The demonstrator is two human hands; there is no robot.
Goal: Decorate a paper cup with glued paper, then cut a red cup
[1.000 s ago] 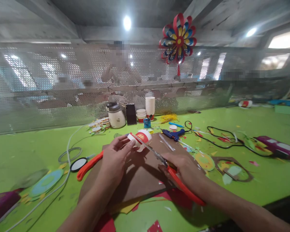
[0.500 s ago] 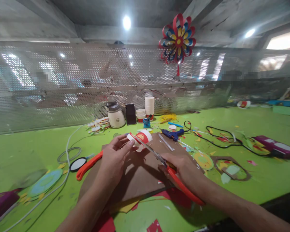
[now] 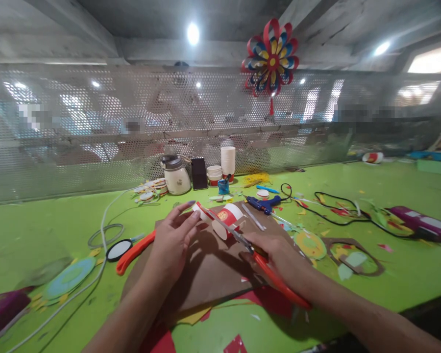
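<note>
My left hand (image 3: 174, 242) pinches a short white paper cup bottom (image 3: 199, 213) with a red cut edge between thumb and fingers. My right hand (image 3: 281, 257) is wrapped round scissors (image 3: 277, 284) with orange-red handles, and their blades point up and left towards that piece. The remaining red-and-white paper cup section (image 3: 233, 214) is tilted just right of the held piece, behind the blades and apart from my left fingers. Whether it touches the brown cardboard (image 3: 213, 274) beneath is unclear.
A blue glue gun (image 3: 264, 204) and a white stick lie beyond the cardboard. Farther back stand a kettle (image 3: 176, 177), a phone (image 3: 199, 173) and stacked paper cups (image 3: 228, 162). An orange-handled tool (image 3: 134, 253) lies left; black cable and paper scraps are at right.
The cup has separated in two: its larger section has dropped away to the right and lower, while the small end stays in my left hand. My right hand keeps the scissors in nearly the same place.
</note>
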